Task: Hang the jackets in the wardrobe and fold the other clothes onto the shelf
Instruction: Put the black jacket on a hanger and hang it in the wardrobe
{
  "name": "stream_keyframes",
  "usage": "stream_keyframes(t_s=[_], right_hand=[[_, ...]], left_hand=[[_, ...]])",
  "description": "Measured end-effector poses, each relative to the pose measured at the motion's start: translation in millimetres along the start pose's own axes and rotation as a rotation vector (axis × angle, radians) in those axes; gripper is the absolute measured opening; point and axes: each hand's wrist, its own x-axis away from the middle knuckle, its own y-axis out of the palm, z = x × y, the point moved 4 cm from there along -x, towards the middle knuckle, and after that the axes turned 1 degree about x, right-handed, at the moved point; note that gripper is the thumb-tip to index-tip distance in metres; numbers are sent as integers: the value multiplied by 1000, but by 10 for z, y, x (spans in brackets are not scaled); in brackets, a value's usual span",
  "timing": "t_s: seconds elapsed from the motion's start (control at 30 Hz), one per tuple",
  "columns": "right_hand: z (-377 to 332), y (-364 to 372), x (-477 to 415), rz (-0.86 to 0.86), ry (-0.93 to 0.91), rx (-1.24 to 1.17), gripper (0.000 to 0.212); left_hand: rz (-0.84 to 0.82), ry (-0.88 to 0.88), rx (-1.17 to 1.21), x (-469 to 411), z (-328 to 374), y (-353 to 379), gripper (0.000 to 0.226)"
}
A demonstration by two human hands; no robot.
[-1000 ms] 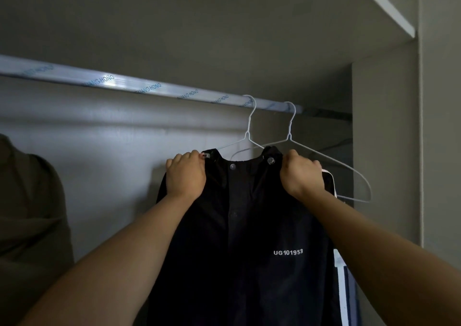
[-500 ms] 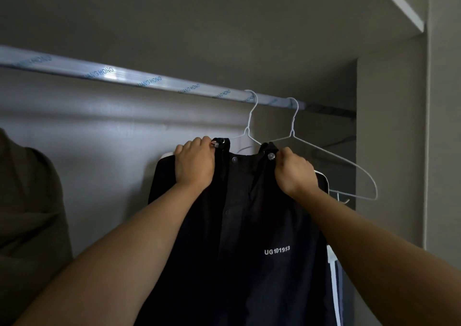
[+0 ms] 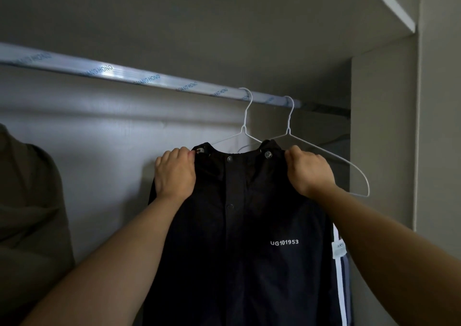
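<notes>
The black snap-front jacket [image 3: 249,226] is hanging from a white wire hanger [image 3: 245,116] on the silver rail [image 3: 124,74], toward the right; the left hand [image 3: 174,173] and right hand [image 3: 308,173] are each gripping a shoulder, so this hanging is seemingly nearing completion, with any folding lying out of view

Left hand [image 3: 174,173] and right hand [image 3: 309,173] of one person, seen from the head-worn camera. Both hands are bare across the backs, knuckles and wrists. The left forearm [image 3: 112,263] and right forearm [image 3: 389,246] are likewise bare along all their visible length, from the wrist to the lower edge of the view. Any sleeve lies outside the view. Both forearms are smooth in outline and look broader toward the camera. Dim light hides finer detail.
</notes>
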Motion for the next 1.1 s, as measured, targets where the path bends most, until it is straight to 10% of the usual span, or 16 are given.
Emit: stream_keyframes(t_s=[0.53, 0.7, 1.1], right_hand=[[43, -166, 168, -83, 77, 9, 23], [-50, -343, 44, -271, 120, -41, 26], [-318, -593, 190, -230, 55, -107, 38]], left_hand=[[-71, -33, -26, -69, -38, -70, 49], [-312, -129, 95, -329, -85, -48, 34], [-376, -82, 435, -662, 1148, -309, 33]])
